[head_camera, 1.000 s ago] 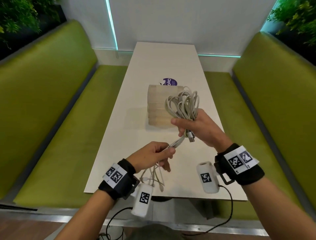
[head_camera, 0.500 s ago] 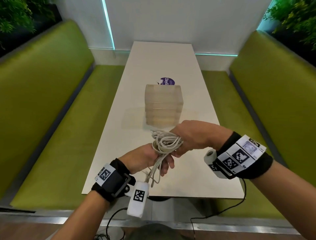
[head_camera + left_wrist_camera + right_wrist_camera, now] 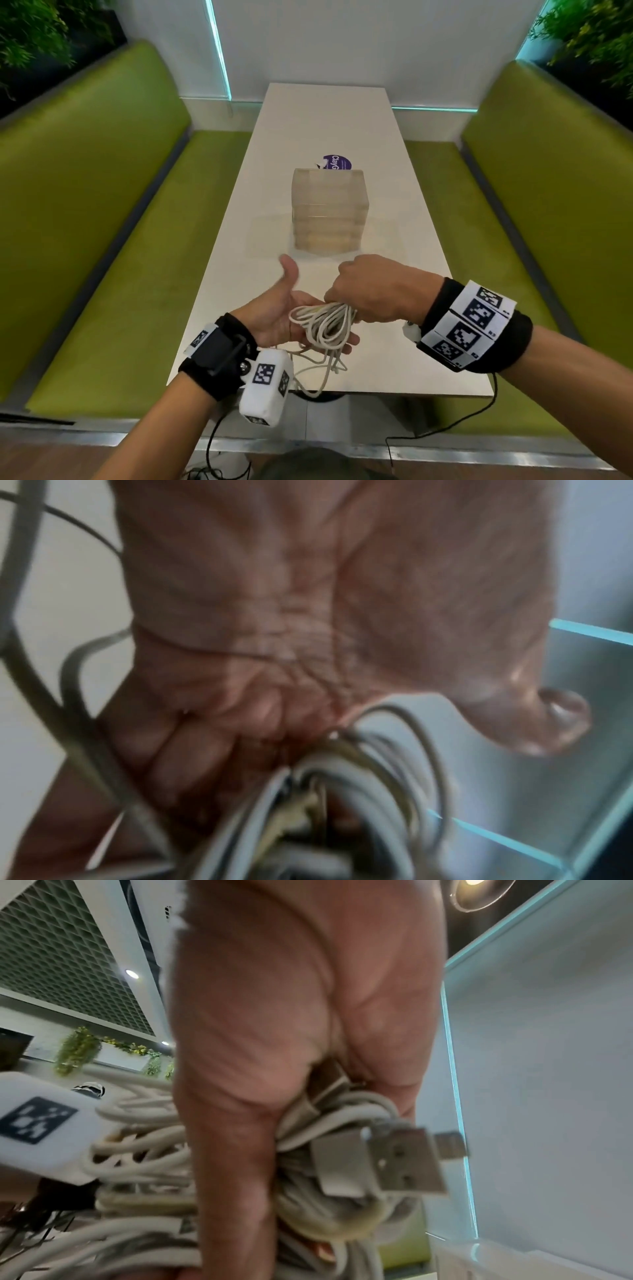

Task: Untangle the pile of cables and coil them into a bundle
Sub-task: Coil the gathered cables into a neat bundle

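A bundle of off-white cables is coiled into loops above the near end of the white table. My right hand grips the coil from above, knuckles up. In the right wrist view the right hand clamps the coil, and a silver USB plug sticks out of the fist. My left hand lies palm up beneath the coil, thumb raised and fingers straight. Loose cable ends hang below it over the table edge. The left wrist view is blurred, showing the palm and cable loops.
A stack of clear plastic boxes stands mid-table just beyond my hands, with a purple round sticker behind it. Green benches run along both sides of the table. A white wall closes the far end.
My right hand turned over and carried the coil down from chest height onto my left palm. My left hand let go of the trailing strands and opened flat under the loops.
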Demonstrator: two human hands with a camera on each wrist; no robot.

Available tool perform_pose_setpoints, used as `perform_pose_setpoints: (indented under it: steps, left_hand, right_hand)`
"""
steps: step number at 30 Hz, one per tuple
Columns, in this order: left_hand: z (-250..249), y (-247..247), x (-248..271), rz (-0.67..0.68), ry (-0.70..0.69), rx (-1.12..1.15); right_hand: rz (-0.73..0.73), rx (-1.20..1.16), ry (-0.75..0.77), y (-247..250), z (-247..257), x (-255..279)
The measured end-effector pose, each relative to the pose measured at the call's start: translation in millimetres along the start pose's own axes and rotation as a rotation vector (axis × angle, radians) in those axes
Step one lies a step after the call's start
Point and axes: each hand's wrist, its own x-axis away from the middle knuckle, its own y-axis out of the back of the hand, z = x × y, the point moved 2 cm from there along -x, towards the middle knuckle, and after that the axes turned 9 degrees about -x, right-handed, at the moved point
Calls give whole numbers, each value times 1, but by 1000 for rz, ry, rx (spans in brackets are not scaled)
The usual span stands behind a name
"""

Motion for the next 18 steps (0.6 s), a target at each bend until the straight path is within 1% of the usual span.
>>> perform_pose_setpoints:
  steps: [2, 3, 5, 7, 10, 13, 15, 18]
  left_hand:
    - [-5, -10, 0, -68, -19, -215]
    - [-7, -14, 0, -118, 3, -285]
    - [-10, -19, 0, -224, 25, -360]
    - [-13, -21, 0, -295, 6, -406]
    - [-17, -24, 2, -304, -9, -463]
    - [-21, -28, 4, -288, -21, -496]
    - [-20, -30, 2, -279, -24, -515]
    - [-18, -29, -2, -278, -21, -546]
  right_hand:
    - [36, -36, -19, -1, 1, 0]
    - [55, -63, -27, -1, 0, 0]
    - [68, -124, -33, 2, -4, 2]
    - [70, -222, -47, 4, -8, 3]
    - [103, -347, -62, 4, -11, 2]
    - [224, -500, -106, 7, -14, 5]
    - [304, -534, -118, 8, -18, 5]
    - [354, -543, -140, 4, -21, 2]
